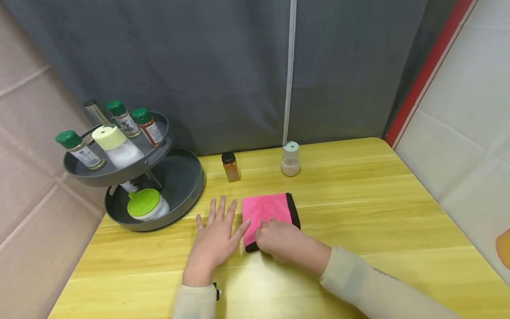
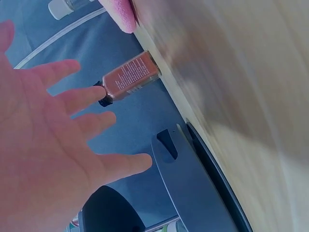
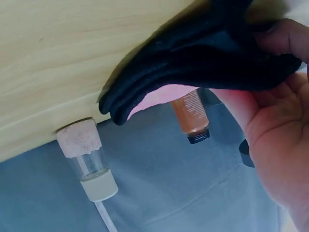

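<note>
A folded pink cloth [image 1: 268, 207] with black edging lies on the wooden table, in the middle of the head view. My right hand [image 1: 282, 241] pinches its near edge; in the right wrist view the black edge [image 3: 193, 58] bunches up between thumb and fingers. Just left of the cloth, my left hand [image 1: 213, 241] hovers with fingers spread and holds nothing; its palm shows in the left wrist view. A small spice jar [image 1: 231, 167] with a black cap stands behind the cloth. Farther right stands a clear shaker [image 1: 291, 159] with a pale cap.
On the left is a grey two-tier rack [image 1: 187, 208]. Its upper tier bears several green-capped spice jars [image 1: 85, 150] and a white bottle [image 1: 119, 148] with a pale yellow cap. A green-lidded container [image 1: 147, 204] sits below. A grey curtain [image 1: 223, 66] hangs behind the table [image 1: 358, 195].
</note>
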Tool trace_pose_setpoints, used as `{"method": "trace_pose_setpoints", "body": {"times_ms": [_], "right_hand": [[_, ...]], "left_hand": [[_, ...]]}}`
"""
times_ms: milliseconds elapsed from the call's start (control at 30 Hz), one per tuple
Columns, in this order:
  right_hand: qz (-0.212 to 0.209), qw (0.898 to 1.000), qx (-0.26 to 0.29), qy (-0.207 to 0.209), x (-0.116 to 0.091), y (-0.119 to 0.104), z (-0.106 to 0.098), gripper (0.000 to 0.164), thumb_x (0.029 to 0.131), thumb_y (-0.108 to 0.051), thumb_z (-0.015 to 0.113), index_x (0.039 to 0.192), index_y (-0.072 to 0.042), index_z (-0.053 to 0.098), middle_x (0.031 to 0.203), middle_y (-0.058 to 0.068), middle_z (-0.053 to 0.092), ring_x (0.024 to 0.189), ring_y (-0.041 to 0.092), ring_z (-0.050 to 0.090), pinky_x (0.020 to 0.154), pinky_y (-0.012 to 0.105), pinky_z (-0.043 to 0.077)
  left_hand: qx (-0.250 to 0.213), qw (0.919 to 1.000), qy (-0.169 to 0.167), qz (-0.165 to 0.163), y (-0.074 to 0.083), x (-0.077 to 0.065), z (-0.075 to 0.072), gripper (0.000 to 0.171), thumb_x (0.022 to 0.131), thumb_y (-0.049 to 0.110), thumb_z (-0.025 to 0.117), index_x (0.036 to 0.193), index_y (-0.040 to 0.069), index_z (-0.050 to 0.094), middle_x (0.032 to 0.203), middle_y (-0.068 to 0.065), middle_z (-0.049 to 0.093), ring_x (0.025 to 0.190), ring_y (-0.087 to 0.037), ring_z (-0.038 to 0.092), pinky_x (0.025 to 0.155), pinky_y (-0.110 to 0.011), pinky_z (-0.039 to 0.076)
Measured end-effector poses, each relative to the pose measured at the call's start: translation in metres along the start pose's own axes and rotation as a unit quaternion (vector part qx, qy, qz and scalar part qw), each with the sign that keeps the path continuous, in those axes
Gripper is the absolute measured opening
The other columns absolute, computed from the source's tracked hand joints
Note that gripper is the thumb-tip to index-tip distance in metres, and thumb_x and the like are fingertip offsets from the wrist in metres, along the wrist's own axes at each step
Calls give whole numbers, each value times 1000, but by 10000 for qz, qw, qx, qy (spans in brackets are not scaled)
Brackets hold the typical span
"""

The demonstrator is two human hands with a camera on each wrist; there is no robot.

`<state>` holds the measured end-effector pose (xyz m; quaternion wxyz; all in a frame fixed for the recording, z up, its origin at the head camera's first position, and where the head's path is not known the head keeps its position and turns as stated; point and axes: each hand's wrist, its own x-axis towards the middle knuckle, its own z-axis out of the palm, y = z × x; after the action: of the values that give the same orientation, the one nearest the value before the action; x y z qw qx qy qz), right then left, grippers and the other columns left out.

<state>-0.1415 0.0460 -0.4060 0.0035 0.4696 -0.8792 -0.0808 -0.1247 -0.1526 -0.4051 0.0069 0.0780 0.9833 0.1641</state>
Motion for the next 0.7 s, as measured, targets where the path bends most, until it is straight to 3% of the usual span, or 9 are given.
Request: {"method": "trace_pose_setpoints", "body": {"times_ms": [167, 467, 700], "right_hand": [[120, 9998, 115, 52, 3, 1, 0, 20, 91, -14, 71, 111, -8, 71, 93, 3, 68, 75, 16, 61, 71, 28, 57], [555, 9878, 1443, -199, 7, 20, -6, 22, 86, -4, 70, 107, -7, 69, 83, 1, 67, 71, 14, 64, 68, 29, 57], [596, 9721, 2255, 260, 6, 45, -3, 3, 93, -10, 63, 95, -8, 61, 68, -2, 55, 60, 10, 53, 59, 24, 49]], "left_hand": [[11, 10000, 39, -12, 0, -2, -1, 80, 99, 73, 25, 162, 23, 25, 169, -6, 3, 155, -33, -5, 111, -76, 0], [81, 10000, -14, -36, 2, -4, -2, 78, 100, 72, 25, 162, 24, 25, 169, -6, 3, 155, -32, -5, 112, -76, 3], [30, 10000, -29, -52, 2, -4, -2, 75, 102, 69, 27, 162, 23, 26, 170, -8, 6, 155, -34, -1, 111, -77, 4]]}}
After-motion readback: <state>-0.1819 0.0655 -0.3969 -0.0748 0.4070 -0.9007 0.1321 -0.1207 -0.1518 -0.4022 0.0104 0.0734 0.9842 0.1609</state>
